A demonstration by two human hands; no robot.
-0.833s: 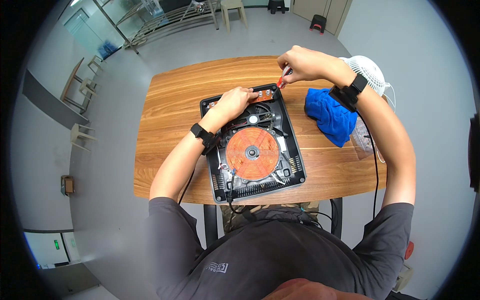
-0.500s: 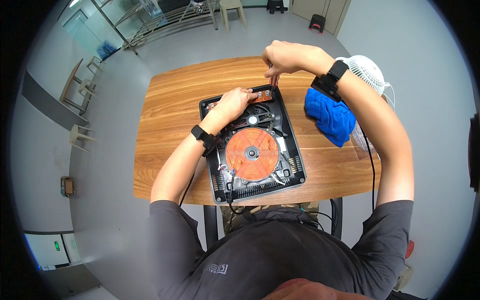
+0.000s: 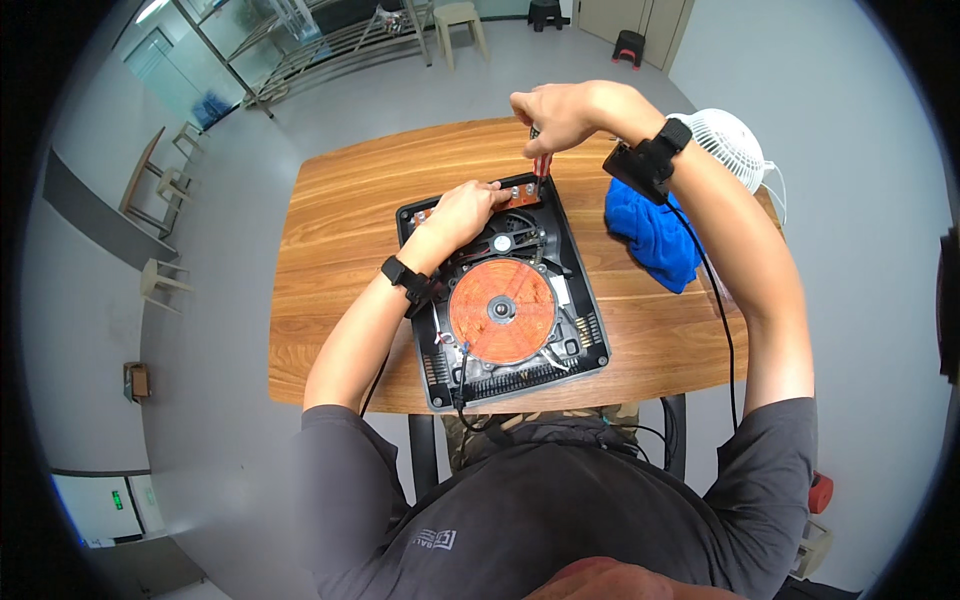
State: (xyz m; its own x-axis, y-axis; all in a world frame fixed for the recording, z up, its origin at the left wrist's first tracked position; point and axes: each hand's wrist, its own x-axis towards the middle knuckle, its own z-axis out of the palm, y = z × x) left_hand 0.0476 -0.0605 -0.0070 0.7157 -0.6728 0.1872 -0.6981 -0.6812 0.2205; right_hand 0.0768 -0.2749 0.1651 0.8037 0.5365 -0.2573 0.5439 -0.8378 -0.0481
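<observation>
An opened induction cooker base with a black housing [image 3: 594,335] lies on the table in front of me. A round copper-coloured coil [image 3: 525,335] sits in its near half, with a black fan [image 3: 522,226] beyond it. My left hand [image 3: 462,213] rests with its fingers laid on the narrow orange-brown circuit board [image 3: 521,196] along the far edge. Above the board's right end, my right hand [image 3: 562,113] grips a screwdriver [image 3: 542,166] with a red and dark handle. The screwdriver stands upright, its tip down by the housing's far right corner; the exact contact is too small to see.
A blue cloth [image 3: 652,240] lies to the right on the wooden table [image 3: 340,250], with a white fan [image 3: 722,145] behind it. A black cord [image 3: 459,388] leaves the housing's near edge. Cables hang from both wrist devices. Stools and a metal rack [image 3: 330,42] stand beyond.
My right wrist has rolled, and its fingers have shifted a little to the left around the screwdriver handle. The left hand stays on the board.
</observation>
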